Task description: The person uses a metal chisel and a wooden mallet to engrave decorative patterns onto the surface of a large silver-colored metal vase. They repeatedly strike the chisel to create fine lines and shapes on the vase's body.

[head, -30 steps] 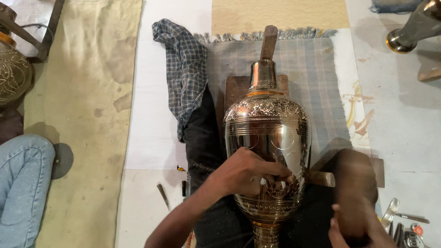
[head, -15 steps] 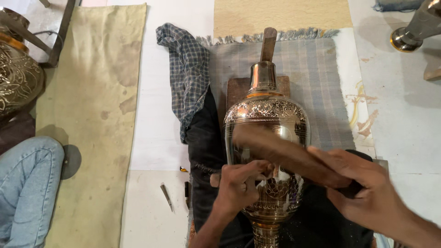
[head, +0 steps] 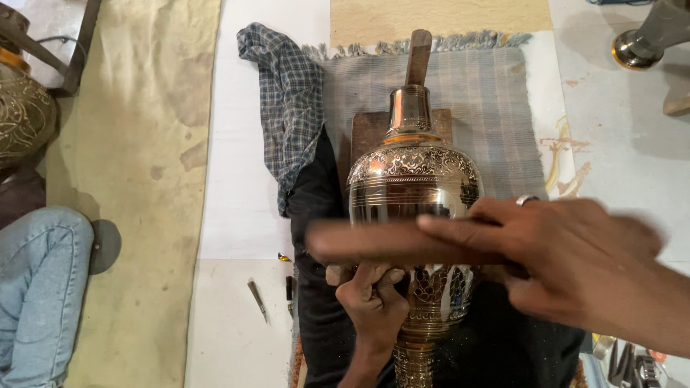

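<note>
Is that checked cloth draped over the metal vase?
No, the checked cloth lies on the floor to the side of the vase, whose engraved surface is uncovered.

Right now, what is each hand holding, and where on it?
The right hand grips one end of a wooden bar, blurred. The left hand rests fisted on the vase; what it pinches cannot be told.

One head-worn camera, looking steeply down from close above the lap.

It faces the floor (head: 244, 215) ahead of the wearer, near enough that the right hand (head: 575, 266) blurs large across the lower frame. The brass vase (head: 415, 179) lies lengthwise at centre, neck pointing away; a neighbour's denim knee (head: 39, 287) edges the left side. No second view shares the scene.
</note>
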